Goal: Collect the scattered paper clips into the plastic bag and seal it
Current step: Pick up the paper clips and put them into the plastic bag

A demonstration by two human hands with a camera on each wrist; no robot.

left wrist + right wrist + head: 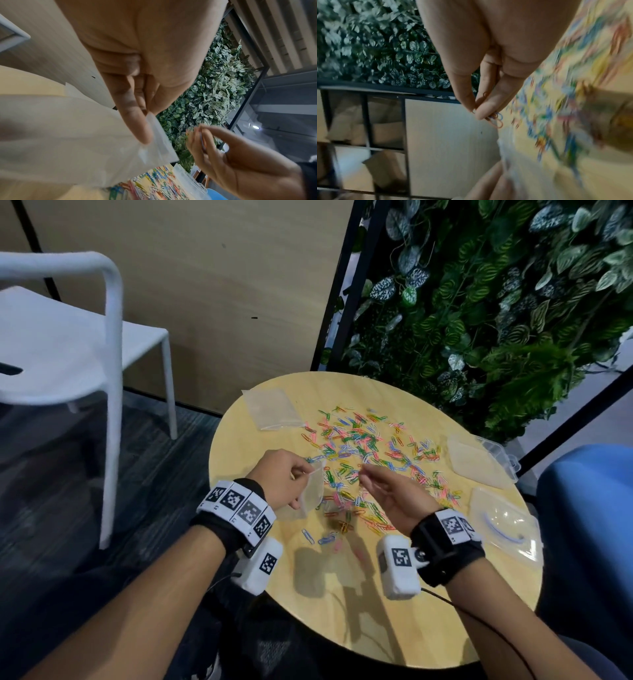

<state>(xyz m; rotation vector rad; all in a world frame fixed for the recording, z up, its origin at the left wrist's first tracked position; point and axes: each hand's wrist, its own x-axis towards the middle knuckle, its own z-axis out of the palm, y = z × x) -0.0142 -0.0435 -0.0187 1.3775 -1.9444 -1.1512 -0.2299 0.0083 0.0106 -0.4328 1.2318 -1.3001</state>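
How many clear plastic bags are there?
4. One held in the left hand: held bag. Far-left bag on the table, one by the clear box, one at right edge. Stacked ones may hide.

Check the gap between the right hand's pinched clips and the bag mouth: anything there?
Nothing held between; head view shows only scattered paper clips on the table below, between right hand and plastic bag.
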